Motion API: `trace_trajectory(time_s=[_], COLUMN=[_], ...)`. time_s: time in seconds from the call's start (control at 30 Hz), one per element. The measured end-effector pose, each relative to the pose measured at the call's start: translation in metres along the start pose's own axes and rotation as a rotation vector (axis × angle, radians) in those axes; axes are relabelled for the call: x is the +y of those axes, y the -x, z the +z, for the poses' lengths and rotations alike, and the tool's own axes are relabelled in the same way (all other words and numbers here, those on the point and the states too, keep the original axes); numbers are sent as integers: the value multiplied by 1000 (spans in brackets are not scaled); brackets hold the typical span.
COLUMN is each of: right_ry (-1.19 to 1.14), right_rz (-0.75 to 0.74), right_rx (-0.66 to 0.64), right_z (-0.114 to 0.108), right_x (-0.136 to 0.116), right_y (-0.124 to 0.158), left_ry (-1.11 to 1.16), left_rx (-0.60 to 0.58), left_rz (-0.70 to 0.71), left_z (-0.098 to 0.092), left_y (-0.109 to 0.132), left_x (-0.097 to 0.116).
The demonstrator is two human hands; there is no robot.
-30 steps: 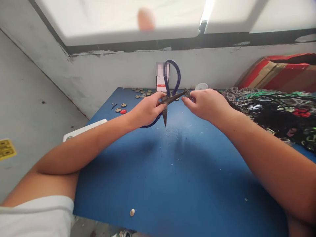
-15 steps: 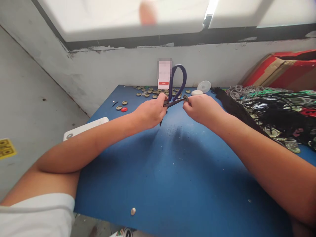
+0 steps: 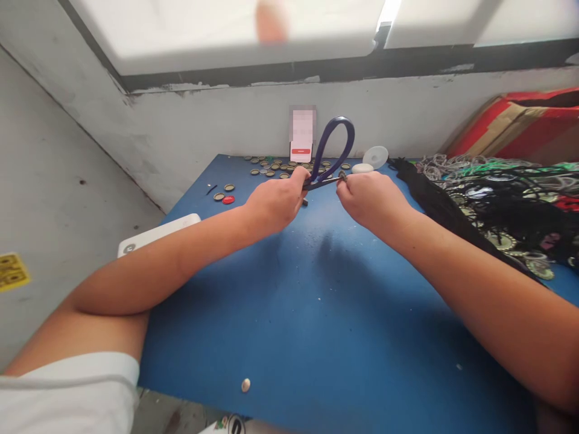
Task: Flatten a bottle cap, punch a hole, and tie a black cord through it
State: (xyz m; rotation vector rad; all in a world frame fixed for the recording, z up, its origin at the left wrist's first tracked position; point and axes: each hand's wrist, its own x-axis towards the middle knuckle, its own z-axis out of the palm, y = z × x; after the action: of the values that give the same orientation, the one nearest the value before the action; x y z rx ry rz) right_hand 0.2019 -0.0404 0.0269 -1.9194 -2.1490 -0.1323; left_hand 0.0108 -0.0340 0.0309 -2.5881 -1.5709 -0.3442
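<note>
My left hand (image 3: pixel 281 199) is wrapped round dark blue-handled scissors (image 3: pixel 335 144) near their middle, with a handle loop standing up above it. A dark pointed part of the scissors reaches right to my right hand (image 3: pixel 370 196). That hand is closed, pinching a small dark piece (image 3: pixel 342 176) at the tip; its kind is too small to tell. Several bottle caps (image 3: pixel 270 173) lie open side up behind my left hand. A white round lid (image 3: pixel 362 169) lies just behind my right hand.
A phone (image 3: pixel 301 152) leans against the wall. A tangle of black and grey cords (image 3: pixel 502 202) with caps among them covers the right side, before a red carton (image 3: pixel 525 123). A white device (image 3: pixel 158 235) lies by my left forearm. A small round piece (image 3: pixel 245 385) sits near the front edge.
The scissors have turned in my left hand: their handle loop has swung right, and the blade that pointed down below the hand no longer shows. My right hand has barely moved.
</note>
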Motion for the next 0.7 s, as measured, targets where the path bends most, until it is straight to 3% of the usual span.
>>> trace_trajectory(time_s=[0.13,0.5,0.7], right_ry=[-8,-46,-46], right_rz=[1,11,25], right_rx=[20,71,52], right_z=[4,7,14], right_x=[-3,-10,-10], right_y=[2,5,5], left_ry=[-54,-100,39], left_rx=[27,187,215], left_rz=[-64,-60,-87], left_z=[-2,3,9], left_y=[-1,-3,-5], left_x=[2,-8,-13])
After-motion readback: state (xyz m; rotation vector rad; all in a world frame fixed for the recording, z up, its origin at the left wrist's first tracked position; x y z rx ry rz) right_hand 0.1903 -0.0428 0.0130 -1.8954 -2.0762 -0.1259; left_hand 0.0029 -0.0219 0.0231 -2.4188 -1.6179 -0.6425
